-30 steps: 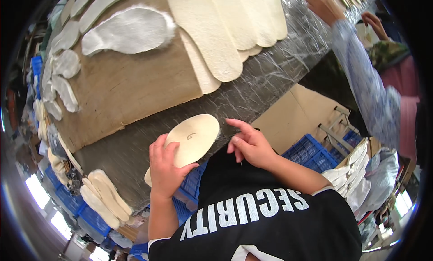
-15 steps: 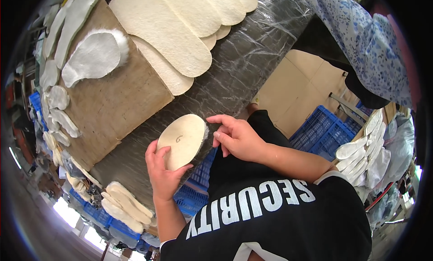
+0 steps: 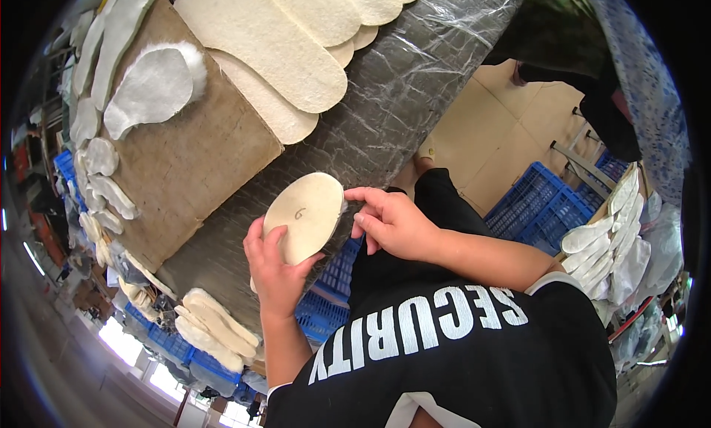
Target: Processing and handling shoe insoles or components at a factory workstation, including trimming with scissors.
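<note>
Over the edge of the plastic-wrapped surface [image 3: 400, 109], the left hand [image 3: 278, 269] cups a cream oval insole piece [image 3: 305, 215] from below while the right hand [image 3: 392, 222] pinches its far edge, blue crates [image 3: 544, 209] beyond.

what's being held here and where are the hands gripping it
A cream sole-shaped insole: the left hand cups its lower end from behind, and the right hand's fingers pinch its right edge.

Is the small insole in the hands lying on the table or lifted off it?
Lifted. The left hand grips the cream insole from below, and the right hand touches its edge, above the plastic-wrapped table.
</note>
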Demonstrator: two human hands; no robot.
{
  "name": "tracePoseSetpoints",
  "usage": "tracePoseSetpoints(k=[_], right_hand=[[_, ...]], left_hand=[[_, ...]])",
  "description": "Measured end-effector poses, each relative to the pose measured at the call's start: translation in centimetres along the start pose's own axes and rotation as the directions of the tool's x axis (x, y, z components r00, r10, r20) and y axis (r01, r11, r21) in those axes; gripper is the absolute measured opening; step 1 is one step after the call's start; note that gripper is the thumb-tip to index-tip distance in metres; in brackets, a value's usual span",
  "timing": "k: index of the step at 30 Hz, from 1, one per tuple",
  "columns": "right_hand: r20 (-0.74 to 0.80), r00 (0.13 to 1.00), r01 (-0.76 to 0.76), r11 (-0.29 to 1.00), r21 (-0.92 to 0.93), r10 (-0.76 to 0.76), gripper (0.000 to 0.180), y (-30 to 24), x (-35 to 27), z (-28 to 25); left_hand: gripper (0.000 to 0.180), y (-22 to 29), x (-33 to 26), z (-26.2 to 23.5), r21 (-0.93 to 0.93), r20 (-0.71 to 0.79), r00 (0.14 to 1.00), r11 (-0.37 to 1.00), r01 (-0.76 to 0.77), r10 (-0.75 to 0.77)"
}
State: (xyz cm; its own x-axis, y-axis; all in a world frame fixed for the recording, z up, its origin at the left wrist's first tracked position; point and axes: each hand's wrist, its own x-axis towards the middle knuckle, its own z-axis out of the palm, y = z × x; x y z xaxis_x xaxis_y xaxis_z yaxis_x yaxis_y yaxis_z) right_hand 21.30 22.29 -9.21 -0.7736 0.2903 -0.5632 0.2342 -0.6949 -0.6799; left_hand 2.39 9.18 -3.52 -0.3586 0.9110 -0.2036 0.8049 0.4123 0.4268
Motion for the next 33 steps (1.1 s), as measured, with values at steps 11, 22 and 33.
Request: tracePoseSetpoints(k=[11, 22, 33], right_hand=[[-0.024, 0.998, 0.050, 0.998, 0.023, -0.050, 0.038, 0.5, 0.1, 0.2], [0.219, 0.883, 0.463, 0.692, -0.555, -0.415, 0.036, 3.8, -1.1, 1.7], [0.377, 0.910, 0.410, 0.520, -0.749, -0.173, 0.060, 3.2, -0.5, 1.8]], left_hand=[[0.075, 1.2, -0.3, 0.8, 0.142, -0.003, 0.999, 0.989, 0.034, -0.034], [0.073, 2.0, -0.2, 0.9, 0.168, -0.016, 0.999, 0.984, 0.050, -0.048], [0.074, 2.5, -0.1, 0.7, 0.140, 0.026, 0.995, 0.986, 0.094, -0.099]])
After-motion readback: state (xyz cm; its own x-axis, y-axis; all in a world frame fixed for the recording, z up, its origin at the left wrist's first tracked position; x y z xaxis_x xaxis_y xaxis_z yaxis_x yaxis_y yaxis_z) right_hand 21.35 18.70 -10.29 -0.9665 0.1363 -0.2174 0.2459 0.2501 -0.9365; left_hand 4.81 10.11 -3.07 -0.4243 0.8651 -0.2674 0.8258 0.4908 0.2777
